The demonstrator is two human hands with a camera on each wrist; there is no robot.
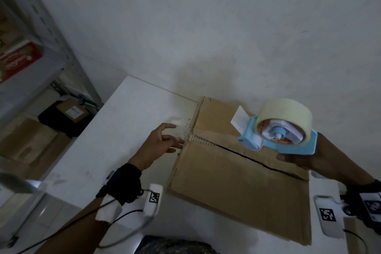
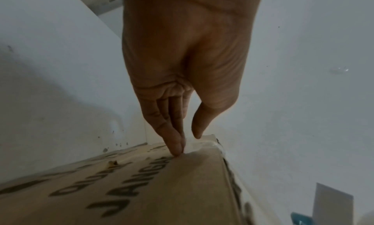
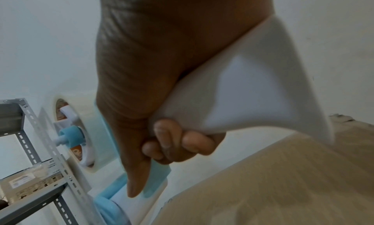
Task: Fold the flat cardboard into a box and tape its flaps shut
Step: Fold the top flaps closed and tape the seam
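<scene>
A brown cardboard box [image 1: 237, 187] stands on the white table [image 1: 123, 140] against the wall, its two top flaps folded down with a dark seam [image 1: 247, 158] between them. My left hand [image 1: 165, 140] reaches to the box's left edge with straight fingers; in the left wrist view its fingertips [image 2: 178, 150] touch the upper edge of the printed side [image 2: 141, 188]. My right hand [image 1: 305, 161] grips the handle of a blue tape dispenser [image 1: 278, 140] loaded with a clear tape roll [image 1: 284, 113], held above the right part of the box. The right wrist view shows my fingers [image 3: 172, 142] curled round the handle.
A grey metal shelf rack [image 1: 41, 33] stands at the left with a red carton [image 1: 18, 62] on it. Cardboard boxes and a black bag [image 1: 66, 117] lie on the floor beside the table. The white wall [image 1: 226, 27] runs right behind the box.
</scene>
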